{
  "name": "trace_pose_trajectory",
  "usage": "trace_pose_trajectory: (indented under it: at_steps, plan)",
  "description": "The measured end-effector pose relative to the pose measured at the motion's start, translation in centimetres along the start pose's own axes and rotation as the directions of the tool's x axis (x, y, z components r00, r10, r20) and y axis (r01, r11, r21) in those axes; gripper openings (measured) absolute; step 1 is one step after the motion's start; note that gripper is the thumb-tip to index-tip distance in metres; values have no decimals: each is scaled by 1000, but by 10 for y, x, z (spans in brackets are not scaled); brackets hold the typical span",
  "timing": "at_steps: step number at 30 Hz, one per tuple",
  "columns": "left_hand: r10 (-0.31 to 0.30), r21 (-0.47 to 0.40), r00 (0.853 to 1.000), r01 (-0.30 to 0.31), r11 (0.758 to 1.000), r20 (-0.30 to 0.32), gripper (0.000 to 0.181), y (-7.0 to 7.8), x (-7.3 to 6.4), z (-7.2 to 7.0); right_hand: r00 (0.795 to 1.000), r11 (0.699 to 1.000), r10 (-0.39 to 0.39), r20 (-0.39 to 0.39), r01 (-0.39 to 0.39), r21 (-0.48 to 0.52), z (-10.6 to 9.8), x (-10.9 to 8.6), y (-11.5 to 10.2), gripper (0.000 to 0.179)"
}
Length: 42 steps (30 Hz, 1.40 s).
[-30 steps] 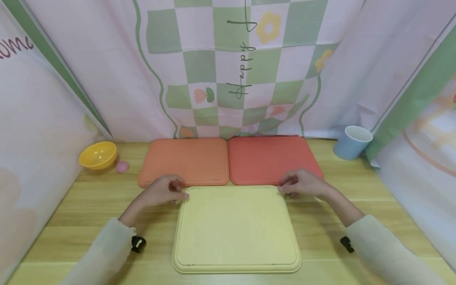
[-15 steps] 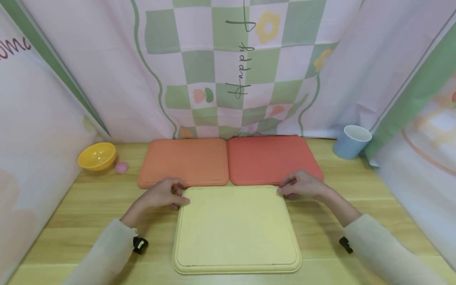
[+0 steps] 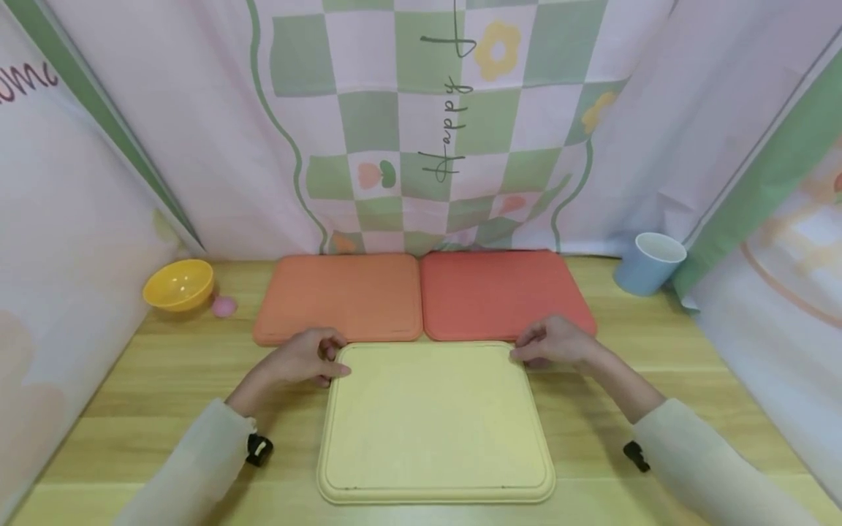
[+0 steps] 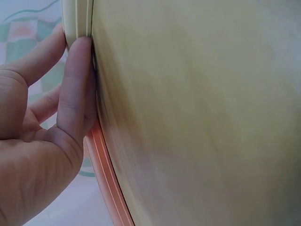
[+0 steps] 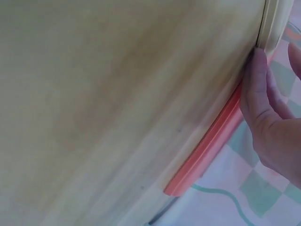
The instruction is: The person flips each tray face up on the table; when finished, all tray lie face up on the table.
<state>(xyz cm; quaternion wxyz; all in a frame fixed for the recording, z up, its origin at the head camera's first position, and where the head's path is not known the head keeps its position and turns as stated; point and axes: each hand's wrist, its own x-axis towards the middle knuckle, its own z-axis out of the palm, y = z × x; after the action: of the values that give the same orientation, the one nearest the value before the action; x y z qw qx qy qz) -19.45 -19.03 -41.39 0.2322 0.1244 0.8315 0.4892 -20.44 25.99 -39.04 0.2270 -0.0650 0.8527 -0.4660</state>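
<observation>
In the head view a pale yellow cutting board [image 3: 434, 424] with rounded corners and a grooved border lies flat on the wooden table. My left hand [image 3: 304, 358] holds its far left corner, thumb on top. The left wrist view shows a left-hand finger [image 4: 74, 89] against the board's side, low by the table. At the far right corner my right hand [image 3: 555, 343] grips the board's edge in the same way; part of its thumb is cut off in the right wrist view. Behind lie an orange board [image 3: 345, 296] and a red board [image 3: 503, 292], side by side.
A yellow bowl [image 3: 179, 285] and a small pink ball-like thing [image 3: 224, 306] stand at the back left. A blue cup [image 3: 643, 267] is at the back right. Printed curtains [image 3: 434, 124] close off the table's back and sides.
The left hand has shifted slightly towards me along the yellow board's corner over the last second. The right hand and the boards stay practically where they were.
</observation>
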Motion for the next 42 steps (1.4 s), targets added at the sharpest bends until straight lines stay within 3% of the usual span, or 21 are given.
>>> trace_pose_trajectory:
  at_steps: [5, 11, 20, 26, 29, 34, 36, 42]
  plan:
    - [2, 4, 1000, -2, 1000, -4, 43, 1, -1, -1, 1000, 993, 5, -9, -4, 118, 1, 0, 3, 28]
    - [2, -3, 1000, -2, 1000, 2, 44, 2, -3, -1, 999, 958, 17, 46, -30, 286, -2, 1, 8, 33]
    - [3, -22, 1000, -3, 1000, 13, 44, 2, -3, -1, 995, 935, 30, 91, -61, 350, -14, 4, 2, 36]
    - [24, -12, 1000, -24, 1000, 10, 44, 6, -4, -3, 995, 902, 36, 97, -75, 425, -21, 6, -9, 21]
    - [71, 84, 997, -69, 994, -18, 46, 10, -4, -4, 995, 880, 21, 93, -63, 472, -24, 7, -15, 11]
    - [175, 290, 982, -148, 946, -67, 45, 20, -1, -7, 995, 830, -19, 97, -38, 556, -28, 6, -30, 10]
    - [193, 315, 978, -158, 936, -81, 44, 26, 0, -8, 994, 817, -40, 100, -25, 576, -28, 6, -36, 11]
    - [222, 302, 968, -179, 936, -115, 41, 47, 4, -5, 988, 766, -120, 92, 33, 642, -27, 3, -49, 20]
